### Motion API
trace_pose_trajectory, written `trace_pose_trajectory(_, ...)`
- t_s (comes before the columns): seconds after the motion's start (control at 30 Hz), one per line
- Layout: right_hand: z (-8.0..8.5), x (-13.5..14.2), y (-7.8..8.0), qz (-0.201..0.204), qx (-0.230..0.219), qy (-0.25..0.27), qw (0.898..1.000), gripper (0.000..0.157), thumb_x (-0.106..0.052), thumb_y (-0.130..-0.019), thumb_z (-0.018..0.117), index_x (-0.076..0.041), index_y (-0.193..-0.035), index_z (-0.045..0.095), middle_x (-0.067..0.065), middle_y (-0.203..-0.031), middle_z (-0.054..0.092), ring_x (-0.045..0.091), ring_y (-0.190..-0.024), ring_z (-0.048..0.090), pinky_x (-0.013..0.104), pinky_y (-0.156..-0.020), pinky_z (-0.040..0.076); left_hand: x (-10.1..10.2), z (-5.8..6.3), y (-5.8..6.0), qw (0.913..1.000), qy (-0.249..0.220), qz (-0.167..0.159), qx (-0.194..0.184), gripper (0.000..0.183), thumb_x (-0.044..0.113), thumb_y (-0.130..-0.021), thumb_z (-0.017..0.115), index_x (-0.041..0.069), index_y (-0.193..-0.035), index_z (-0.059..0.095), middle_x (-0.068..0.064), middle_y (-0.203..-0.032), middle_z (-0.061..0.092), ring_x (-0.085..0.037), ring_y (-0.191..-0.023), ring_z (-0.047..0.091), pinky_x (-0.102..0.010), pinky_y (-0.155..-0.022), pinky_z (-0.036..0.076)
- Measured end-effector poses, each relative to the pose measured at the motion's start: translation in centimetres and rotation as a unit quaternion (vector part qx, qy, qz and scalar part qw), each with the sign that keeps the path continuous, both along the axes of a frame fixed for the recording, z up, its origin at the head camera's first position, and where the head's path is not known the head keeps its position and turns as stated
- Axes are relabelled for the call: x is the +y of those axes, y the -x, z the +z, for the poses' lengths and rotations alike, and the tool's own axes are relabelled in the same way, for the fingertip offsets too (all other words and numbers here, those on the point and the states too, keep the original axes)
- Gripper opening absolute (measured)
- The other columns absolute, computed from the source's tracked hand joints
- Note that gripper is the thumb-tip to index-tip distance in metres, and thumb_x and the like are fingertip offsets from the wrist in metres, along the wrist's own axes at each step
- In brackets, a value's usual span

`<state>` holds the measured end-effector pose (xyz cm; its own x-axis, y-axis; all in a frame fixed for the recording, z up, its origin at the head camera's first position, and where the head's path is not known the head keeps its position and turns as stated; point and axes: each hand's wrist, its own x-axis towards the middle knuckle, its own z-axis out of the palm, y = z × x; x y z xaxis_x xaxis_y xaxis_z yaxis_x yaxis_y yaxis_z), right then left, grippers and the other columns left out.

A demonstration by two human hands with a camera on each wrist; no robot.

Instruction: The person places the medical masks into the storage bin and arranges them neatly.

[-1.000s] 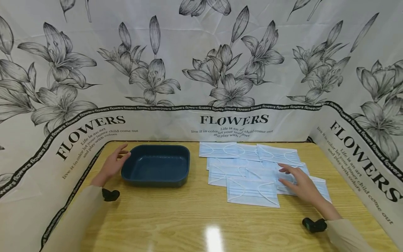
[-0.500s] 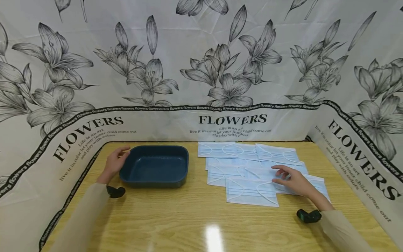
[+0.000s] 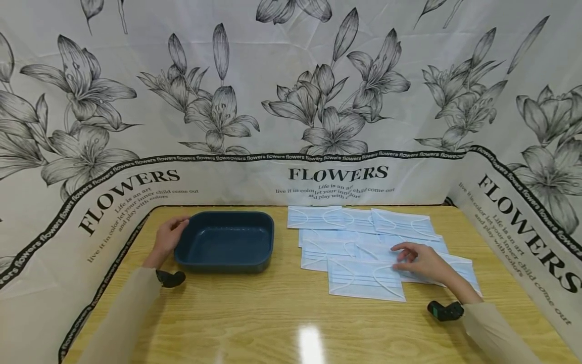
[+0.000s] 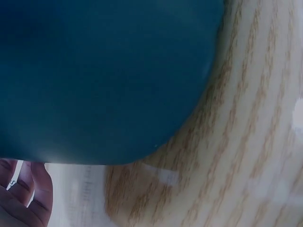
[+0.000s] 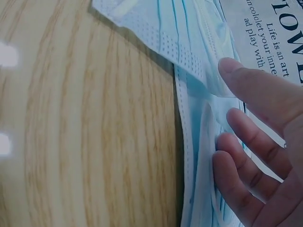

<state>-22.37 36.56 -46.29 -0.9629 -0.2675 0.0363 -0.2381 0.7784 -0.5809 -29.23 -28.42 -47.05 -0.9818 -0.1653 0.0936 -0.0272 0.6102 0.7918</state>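
Observation:
A dark blue rectangular basin [image 3: 227, 242] sits on the table's left side. My left hand [image 3: 169, 236] rests against its left end, fingertips at the rim; in the left wrist view the fingers [image 4: 40, 191] show bent beside its wall [image 4: 109, 104]. Several light blue face masks lie overlapping at the right, with one front mask [image 3: 364, 279] nearest me. Over that mask's right edge hovers my right hand [image 3: 420, 260]. Seen from the right wrist, its thumb is apart from the loosely bent fingers [image 5: 236, 184], beside the mask [image 5: 175, 38], with nothing pinched between them.
The wood-grain table [image 3: 245, 313] has a bright light reflection near its front. White flower-printed cloth [image 3: 245, 182] walls it in at the back and both sides. Another mask [image 3: 459, 268] lies under and beyond my right wrist.
My left hand has moved slightly right and come up against the basin. My right hand has shifted left to the front mask's edge, its fingers bending a little more. Basin and masks stay put.

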Motion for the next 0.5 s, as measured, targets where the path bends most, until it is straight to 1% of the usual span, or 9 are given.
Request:
trace_pose_trajectory(0.1,-0.28,0.05,-0.01,0.002,0.001,-0.005,1.0,0.047,-0.031,-0.077,0.08,-0.006,-0.115,0.066,0.0,-0.086,0.066,0.001,-0.067,0.052,0.022,-0.059,0.042,-0.01,-0.17,-0.02,1.0,-0.009,0.0,-0.003,0.049,0.038,-0.102,0.043,0.002,-0.132,0.056,-0.022,-0.123,0.058,-0.027,-0.105,0.053,-0.03,-0.081,0.042)
trace_pose_trajectory(0.17,-0.44,0.0,-0.09,-0.003,-0.005,-0.004,1.0,0.047,-0.033,-0.077,0.08,-0.008,-0.115,0.066,-0.001,-0.086,0.065,0.001,-0.067,0.052,0.022,-0.059,0.042,0.0,-0.19,-0.07,0.9999,-0.015,-0.002,-0.002,0.049,0.038,-0.102,0.042,0.002,-0.133,0.055,-0.023,-0.126,0.057,-0.031,-0.108,0.053,-0.034,-0.084,0.042)
trace_pose_trajectory(0.27,-0.5,-0.14,-0.25,0.0,-0.008,-0.01,1.0,0.046,-0.033,-0.079,0.079,-0.007,-0.114,0.067,-0.001,-0.088,0.065,0.001,-0.068,0.051,0.023,-0.06,0.043,0.07,-0.09,-0.22,0.9997,-0.026,-0.003,-0.004,0.05,0.038,-0.102,0.042,0.002,-0.134,0.054,-0.024,-0.13,0.054,-0.034,-0.113,0.051,-0.04,-0.089,0.042)
trace_pose_trajectory(0.4,-0.46,-0.49,-0.45,0.004,-0.008,-0.024,1.0,0.041,-0.033,-0.08,0.078,-0.006,-0.111,0.069,-0.002,-0.087,0.066,0.0,-0.068,0.049,0.022,-0.06,0.042,0.13,0.04,-0.44,0.9991,-0.04,-0.007,-0.009,0.05,0.037,-0.103,0.042,0.001,-0.136,0.052,-0.025,-0.135,0.051,-0.036,-0.119,0.049,-0.046,-0.095,0.041)
trace_pose_trajectory(0.5,-0.36,-0.77,-0.57,0.004,-0.011,-0.033,0.999,0.037,-0.032,-0.08,0.077,-0.007,-0.106,0.071,-0.002,-0.087,0.065,0.0,-0.069,0.048,0.022,-0.061,0.042,0.13,0.07,-0.58,0.9986,-0.051,-0.008,-0.015,0.049,0.036,-0.103,0.041,0.002,-0.137,0.051,-0.025,-0.138,0.048,-0.037,-0.122,0.047,-0.049,-0.098,0.041)
